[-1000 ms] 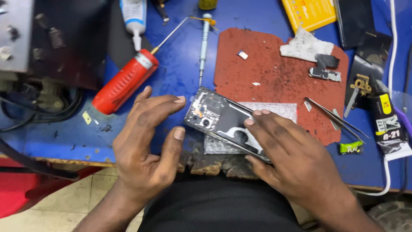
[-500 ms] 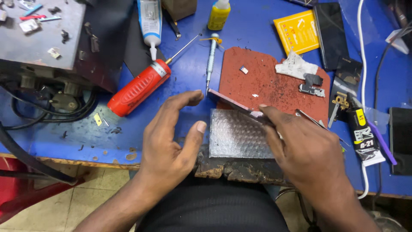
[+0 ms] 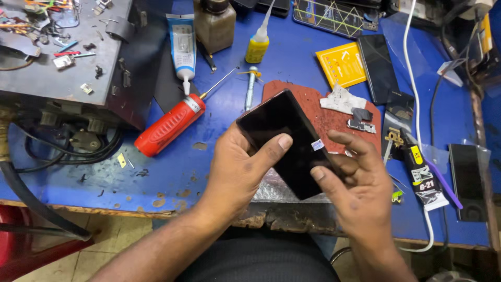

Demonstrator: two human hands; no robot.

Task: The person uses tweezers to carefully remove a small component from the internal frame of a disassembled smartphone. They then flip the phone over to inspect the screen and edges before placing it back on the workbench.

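Holding a black phone (image 3: 289, 143) above the near edge of the blue worktop (image 3: 219, 172), both hands grip it between them with its dark glassy face turned up and tilted, one corner pointing away toward the red mat (image 3: 339, 122). The left hand (image 3: 237, 169) is clamped on the phone's left long edge, thumb laid across the face and the fingers hidden behind it. The right hand (image 3: 355, 183) is closed on the lower right end, thumb tip pressing the face near the corner and the other fingers curled under and along the edge. A small white sticker (image 3: 317, 144) shows at the phone's right edge. Under the phone, a piece of silvery bubble wrap (image 3: 271, 188) lies at the worn front lip of the worktop. Left of the hands a red-handled screwdriver (image 3: 169, 125) lies at a slant, its thin shaft pointing up and to the right, and a white glue tube (image 3: 181, 49) lies just beyond it with the nozzle near the handle's end. A small yellow bottle (image 3: 257, 48) stands farther back, with a slim precision screwdriver (image 3: 251, 86) below it. On the red mat sit a crumpled white scrap (image 3: 342, 100) and small dark phone parts (image 3: 360, 119). To the right lie a black glue tube (image 3: 424, 177), a yellow card (image 3: 342, 63) and a second dark phone (image 3: 378, 68). A grey metal box (image 3: 62, 68) strewn with small bits fills the far left.
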